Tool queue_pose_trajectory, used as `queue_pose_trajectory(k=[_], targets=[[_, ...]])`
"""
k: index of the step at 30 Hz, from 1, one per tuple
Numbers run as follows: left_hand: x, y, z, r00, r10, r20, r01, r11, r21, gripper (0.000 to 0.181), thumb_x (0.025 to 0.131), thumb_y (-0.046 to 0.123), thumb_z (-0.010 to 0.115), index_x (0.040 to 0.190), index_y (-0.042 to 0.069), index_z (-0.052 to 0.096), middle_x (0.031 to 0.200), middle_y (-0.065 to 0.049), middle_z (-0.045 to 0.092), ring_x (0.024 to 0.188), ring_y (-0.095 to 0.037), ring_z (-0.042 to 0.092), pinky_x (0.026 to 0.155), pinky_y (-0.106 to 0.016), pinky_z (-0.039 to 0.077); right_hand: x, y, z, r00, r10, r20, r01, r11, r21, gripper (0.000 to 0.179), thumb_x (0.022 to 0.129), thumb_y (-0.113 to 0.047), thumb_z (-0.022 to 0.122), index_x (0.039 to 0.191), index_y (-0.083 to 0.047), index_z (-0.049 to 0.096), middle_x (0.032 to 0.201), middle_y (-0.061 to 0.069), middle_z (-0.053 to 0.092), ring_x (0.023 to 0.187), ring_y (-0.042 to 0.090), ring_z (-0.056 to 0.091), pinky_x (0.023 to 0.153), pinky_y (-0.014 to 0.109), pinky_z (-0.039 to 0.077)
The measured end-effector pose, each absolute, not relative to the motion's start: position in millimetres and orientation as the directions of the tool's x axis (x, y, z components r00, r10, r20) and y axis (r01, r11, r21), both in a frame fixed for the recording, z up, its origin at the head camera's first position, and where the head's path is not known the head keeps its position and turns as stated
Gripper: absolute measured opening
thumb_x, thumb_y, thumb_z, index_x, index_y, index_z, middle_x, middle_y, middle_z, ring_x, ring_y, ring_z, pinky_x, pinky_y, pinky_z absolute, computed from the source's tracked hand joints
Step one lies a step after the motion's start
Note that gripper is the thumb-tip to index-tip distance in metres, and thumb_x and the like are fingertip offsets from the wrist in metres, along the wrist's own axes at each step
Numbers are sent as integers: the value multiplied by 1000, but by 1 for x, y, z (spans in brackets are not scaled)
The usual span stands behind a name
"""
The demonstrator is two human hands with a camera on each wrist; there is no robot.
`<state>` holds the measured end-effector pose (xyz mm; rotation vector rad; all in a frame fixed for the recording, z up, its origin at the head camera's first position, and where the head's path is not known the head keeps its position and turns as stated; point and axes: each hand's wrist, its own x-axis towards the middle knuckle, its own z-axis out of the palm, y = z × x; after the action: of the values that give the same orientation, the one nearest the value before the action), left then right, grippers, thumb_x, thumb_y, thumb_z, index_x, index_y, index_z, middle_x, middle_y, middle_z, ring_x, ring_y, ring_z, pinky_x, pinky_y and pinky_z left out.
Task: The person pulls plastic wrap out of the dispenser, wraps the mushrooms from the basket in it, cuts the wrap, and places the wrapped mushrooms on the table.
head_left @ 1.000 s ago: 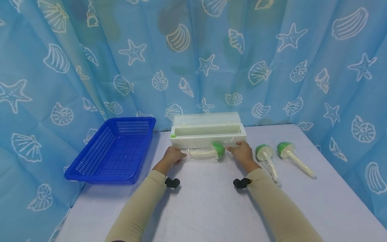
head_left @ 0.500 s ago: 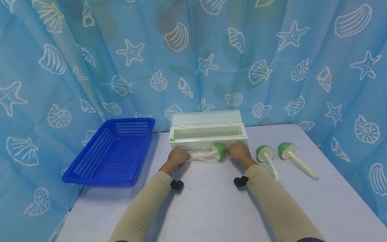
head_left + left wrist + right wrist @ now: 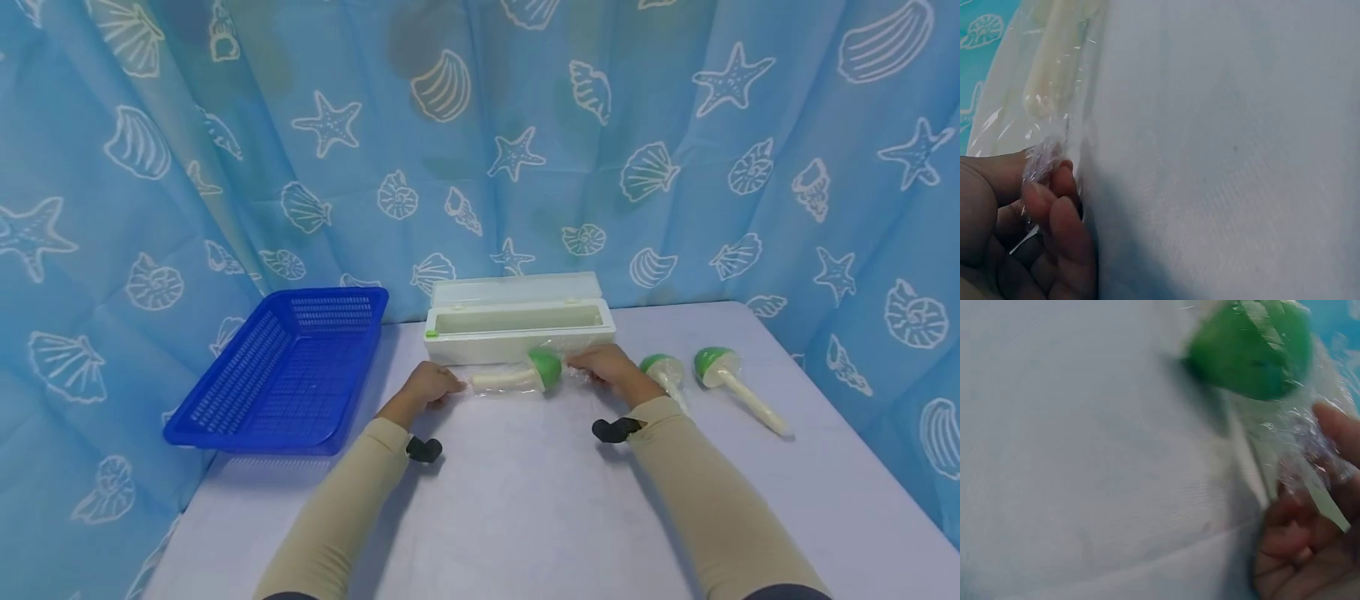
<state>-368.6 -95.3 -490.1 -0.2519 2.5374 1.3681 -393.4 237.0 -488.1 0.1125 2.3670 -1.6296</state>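
In the head view a mushroom-shaped piece with a green cap and a whitish stem lies sideways, wrapped in clear plastic wrap. My left hand is at the stem end; the left wrist view shows its thumb and fingers pinching bunched plastic wrap just beyond the stem tip. At the cap end my right hand pinches the other gathered end of the plastic wrap. A short stretch of film shows between the right fingers and the cap. Right behind stands a white plastic wrap dispenser, lid raised.
To the left sits a blue plastic basket. Two similar green-capped pieces lie on the right: one partly behind my right wrist, the other farther out. A shell-patterned blue curtain hangs behind the white-covered table.
My right hand has drawn slightly right, away from the cap, and turned, with the film end in its fingers. The left hand has shifted slightly left. The wrapped piece stays nearly in place.
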Motion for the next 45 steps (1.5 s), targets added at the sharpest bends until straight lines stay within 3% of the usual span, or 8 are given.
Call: queue_pose_trajectory(k=[7,12,15,19,25,35,40,45], targets=[[-368,-104,-487,-939,44,-342,-284,467,838,11,86,11,68,93,2,70,74,-3,57,62,-14,51,56,-26,48,-392,247,-475,-910,-162,-382,347,206,-915,20,89,-16,72,102,-6,60,72,1,51,61,12,46,54,24,40],[-364,-112,-478,-935,99,-341,-231,559,796,17,90,19,66,90,2,67,74,-4,59,61,-15,54,56,-27,50,-384,243,-462,-950,-61,-308,264,375,-889,54,88,-21,72,133,1,49,108,16,56,94,28,54,77,36,47],[-362,-118,-469,-957,26,-290,-202,659,725,35,92,35,65,91,0,64,76,-7,61,65,-19,55,59,-30,50,-376,236,-451,-989,40,-144,140,589,-796,55,90,-31,68,130,4,54,124,22,55,110,38,52,88,46,45],[-370,-121,-463,-981,-154,-117,-192,690,698,59,86,52,68,108,0,54,97,-15,60,86,-28,56,75,-41,48,-373,222,-437,-992,77,95,-6,748,-664,34,92,-31,65,103,1,65,99,17,66,88,34,60,74,46,47],[-390,-119,-466,-990,-88,106,39,562,826,77,81,40,79,139,3,42,142,-20,43,131,-35,39,106,-50,34,-390,181,-420,-979,-99,178,-189,769,-610,17,94,-20,62,97,-3,67,89,10,65,79,25,58,68,40,48],[-421,-118,-469,-983,60,173,179,511,841,40,80,30,82,107,8,62,149,-19,34,140,-37,26,110,-53,25,-418,96,-400,-927,-344,151,-365,737,-569,29,97,-31,62,96,-5,75,86,8,70,71,19,57,68,37,47],[-428,-127,-474,-970,88,225,237,530,814,32,76,22,86,88,6,60,149,-26,30,140,-40,24,110,-54,25,-420,57,-398,-922,-365,129,-379,785,-491,28,94,-32,65,87,-7,76,73,1,68,65,17,58,63,34,49],[-432,-136,-478,-949,136,284,312,539,782,27,74,14,86,86,1,65,141,-27,42,139,-38,28,109,-54,27,-422,22,-405,-928,-358,105,-363,803,-472,35,93,-34,67,67,-10,69,54,-4,54,48,11,44,49,28,40]])
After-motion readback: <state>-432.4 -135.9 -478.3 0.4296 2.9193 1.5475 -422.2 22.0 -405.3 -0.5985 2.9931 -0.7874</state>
